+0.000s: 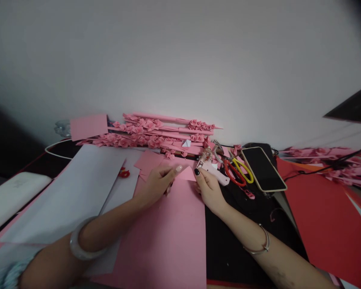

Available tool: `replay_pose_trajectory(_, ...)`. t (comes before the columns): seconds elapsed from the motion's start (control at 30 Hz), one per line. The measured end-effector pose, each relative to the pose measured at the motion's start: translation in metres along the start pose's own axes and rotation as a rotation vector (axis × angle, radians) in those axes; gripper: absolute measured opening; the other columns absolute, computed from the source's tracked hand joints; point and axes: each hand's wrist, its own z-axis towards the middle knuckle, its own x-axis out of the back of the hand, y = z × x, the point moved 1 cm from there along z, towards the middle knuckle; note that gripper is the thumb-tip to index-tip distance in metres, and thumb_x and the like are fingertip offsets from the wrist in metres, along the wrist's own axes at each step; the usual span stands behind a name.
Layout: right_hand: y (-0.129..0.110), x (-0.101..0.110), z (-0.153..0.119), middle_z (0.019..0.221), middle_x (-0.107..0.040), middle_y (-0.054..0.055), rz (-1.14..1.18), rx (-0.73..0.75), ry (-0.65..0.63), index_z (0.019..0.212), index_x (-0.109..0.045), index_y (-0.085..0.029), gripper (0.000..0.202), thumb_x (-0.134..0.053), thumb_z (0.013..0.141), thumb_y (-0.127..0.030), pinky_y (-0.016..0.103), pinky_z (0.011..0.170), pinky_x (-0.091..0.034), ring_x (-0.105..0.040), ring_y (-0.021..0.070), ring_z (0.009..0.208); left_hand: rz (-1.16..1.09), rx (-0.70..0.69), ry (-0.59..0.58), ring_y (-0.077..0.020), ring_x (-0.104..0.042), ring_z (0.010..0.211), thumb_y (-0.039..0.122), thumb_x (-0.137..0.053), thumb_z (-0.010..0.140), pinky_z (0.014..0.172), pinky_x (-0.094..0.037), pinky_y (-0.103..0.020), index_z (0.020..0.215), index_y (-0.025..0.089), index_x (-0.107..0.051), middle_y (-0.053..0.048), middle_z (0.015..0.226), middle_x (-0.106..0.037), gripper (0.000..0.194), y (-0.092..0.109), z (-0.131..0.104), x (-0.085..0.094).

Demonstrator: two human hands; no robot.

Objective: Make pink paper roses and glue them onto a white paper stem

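Note:
A small piece of pink paper (186, 174) is held up between my two hands, over a large pink sheet (171, 237). My left hand (161, 182) pinches its left side, thumb on top and the other fingers curled underneath. On the right edge, the thumb of my right hand (209, 188) presses down, its fingers mostly hidden below. Just behind my right hand lies a pale pink glue gun (215, 171). Smaller pink paper pieces (149, 160) rest behind my left hand.
Red-handled pliers (235, 174), yellow-handled scissors (243, 170) and a phone (264, 168) lie to the right. Pink paper flower stems (150, 134) are piled along the wall. White sheets (75, 188) cover the left, red sheets (325, 216) the far right.

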Motion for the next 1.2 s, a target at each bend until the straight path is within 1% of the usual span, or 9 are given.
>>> replay_pose_trajectory(0.17, -0.0029, 0.0006, -0.0001, 0.055, -0.030, -0.005, -0.070, 0.024, 0.011, 0.063, -0.032, -0.022, 0.040, -0.037, 0.095, -0.045, 0.024, 0.047, -0.023, -0.031, 0.0101, 0.049, -0.221, -0.040, -0.034, -0.0120, -0.057, 0.052, 0.047, -0.051, 0.085, 0.051, -0.046, -0.024, 0.084, 0.018, -0.052, 0.003, 0.065, -0.056, 0.029, 0.0015, -0.0001, -0.0023)
replay_pose_trajectory(0.37, -0.0074, 0.0005, 0.0000, 0.053, -0.031, -0.005, -0.069, 0.038, -0.026, 0.061, -0.032, -0.021, 0.041, -0.037, 0.095, -0.044, 0.025, 0.047, -0.024, -0.030, 0.0097, 0.048, -0.048, -0.131, 0.008, -0.0088, -0.046, 0.058, 0.039, -0.055, 0.085, 0.051, -0.039, -0.022, 0.101, 0.020, -0.054, 0.000, 0.084, -0.053, 0.025, 0.0008, -0.0018, -0.0017)
replay_pose_trajectory(0.4, -0.0072, 0.0003, -0.0002, 0.053, -0.031, -0.006, -0.056, 0.033, -0.042, 0.061, -0.032, -0.021, 0.041, -0.037, 0.095, -0.044, 0.025, 0.046, -0.024, -0.030, 0.0095, 0.047, -0.005, -0.152, 0.011, -0.0097, -0.045, 0.061, 0.037, -0.055, 0.085, 0.053, -0.038, -0.022, 0.101, 0.020, -0.055, 0.000, 0.087, -0.053, 0.024, 0.0015, -0.0018, -0.0017)
replay_pose_trajectory(0.47, -0.0061, -0.0001, -0.0006, 0.052, -0.029, -0.006, -0.017, 0.019, -0.071, 0.061, -0.032, -0.021, 0.041, -0.038, 0.095, -0.044, 0.025, 0.046, -0.023, -0.029, 0.0092, 0.046, 0.091, -0.224, 0.000, -0.0116, -0.045, 0.067, 0.034, -0.054, 0.085, 0.059, -0.038, -0.024, 0.084, 0.018, -0.058, 0.000, 0.081, -0.050, 0.016, 0.0036, -0.0016, -0.0021)
replay_pose_trajectory(0.53, -0.0047, -0.0007, -0.0008, 0.051, -0.029, -0.007, 0.041, 0.004, -0.086, 0.062, -0.033, -0.021, 0.041, -0.039, 0.095, -0.045, 0.024, 0.045, -0.022, -0.028, 0.0089, 0.045, 0.150, -0.290, -0.015, -0.0123, -0.043, 0.068, 0.031, -0.054, 0.085, 0.063, -0.037, -0.025, 0.063, 0.017, -0.050, 0.002, 0.070, -0.045, 0.026, 0.0054, -0.0016, -0.0026)
replay_pose_trajectory(0.6, -0.0033, -0.0016, -0.0007, 0.051, -0.031, -0.007, 0.117, -0.016, -0.088, 0.063, -0.034, -0.021, 0.040, -0.039, 0.095, -0.045, 0.024, 0.045, -0.023, -0.029, 0.0088, 0.045, 0.126, -0.273, -0.021, -0.0112, -0.040, 0.062, 0.029, -0.053, 0.085, 0.060, -0.035, -0.024, 0.056, 0.018, -0.041, 0.004, 0.063, -0.040, 0.033, 0.0058, -0.0018, -0.0029)
replay_pose_trajectory(0.8, -0.0027, -0.0037, 0.0001, 0.052, -0.037, -0.006, 0.293, -0.058, -0.025, 0.065, -0.039, -0.021, 0.038, -0.039, 0.095, -0.045, 0.024, 0.044, -0.027, -0.033, 0.0090, 0.046, -0.136, -0.080, 0.022, -0.0080, -0.032, 0.046, 0.038, -0.051, 0.088, 0.048, -0.027, -0.022, 0.065, 0.019, -0.044, 0.008, 0.049, -0.035, 0.031, 0.0007, -0.0014, -0.0033)
replay_pose_trajectory(0.97, -0.0082, -0.0024, -0.0005, 0.054, -0.043, -0.005, 0.282, -0.051, -0.003, 0.070, -0.042, -0.021, 0.034, -0.037, 0.096, -0.043, 0.023, 0.042, -0.026, -0.035, 0.0084, 0.044, -0.195, -0.071, 0.025, -0.0074, -0.038, 0.044, 0.038, -0.051, 0.088, 0.049, -0.033, -0.021, 0.068, 0.019, -0.047, 0.007, 0.048, -0.042, 0.028, -0.0030, 0.0005, -0.0034)
replay_pose_trajectory(1.2, -0.0040, -0.0030, 0.0007, 0.053, -0.044, -0.007, 0.268, -0.046, -0.070, 0.082, -0.044, -0.022, 0.016, -0.047, 0.092, -0.034, 0.021, 0.043, -0.027, -0.035, 0.0085, 0.043, -0.222, -0.059, -0.048, -0.0088, -0.045, 0.043, 0.041, -0.051, 0.087, 0.048, -0.040, -0.022, 0.068, 0.018, -0.048, 0.005, 0.047, -0.048, 0.029, -0.0002, -0.0021, -0.0058)
